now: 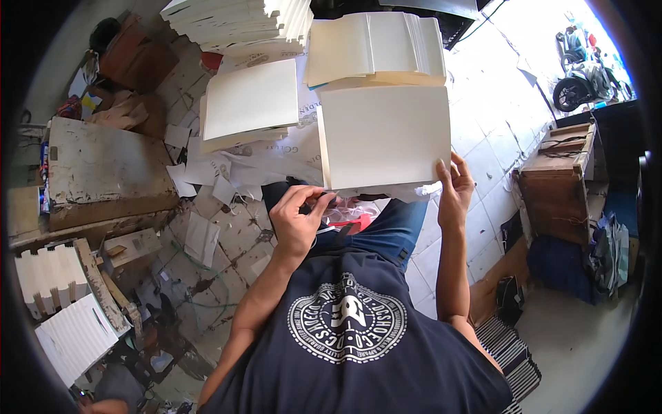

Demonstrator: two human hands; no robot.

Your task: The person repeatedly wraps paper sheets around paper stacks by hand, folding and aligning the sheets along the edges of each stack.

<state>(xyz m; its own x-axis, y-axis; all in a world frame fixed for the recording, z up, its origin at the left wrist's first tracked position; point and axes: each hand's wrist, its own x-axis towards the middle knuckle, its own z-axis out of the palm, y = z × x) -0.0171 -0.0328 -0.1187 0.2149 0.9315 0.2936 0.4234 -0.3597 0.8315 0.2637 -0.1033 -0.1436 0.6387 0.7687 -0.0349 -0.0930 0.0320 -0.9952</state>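
Observation:
A large cream paper sheet (386, 134), with a narrow folded-looking strip along its left side, lies in front of me. Its lower right edge is pinched by my right hand (454, 196), thumb on top and fingers along the side. At the sheet's lower left corner my left hand (296, 217) is closed in a pinch. A small dark thing shows at those fingertips; what it is I cannot make out. Just beyond the sheet rests a fanned stack of cream folded sheets (403, 45). To its left is a smaller pile of cream sheets (252, 100).
A tall stack of white folded sheets (241, 24) stands at the far left of the work surface, over printed wrapping paper (307, 103). Paper scraps (203, 238) litter the tiled floor. A worn wooden box (103, 176) is at left, a wooden cabinet (555, 186) at right.

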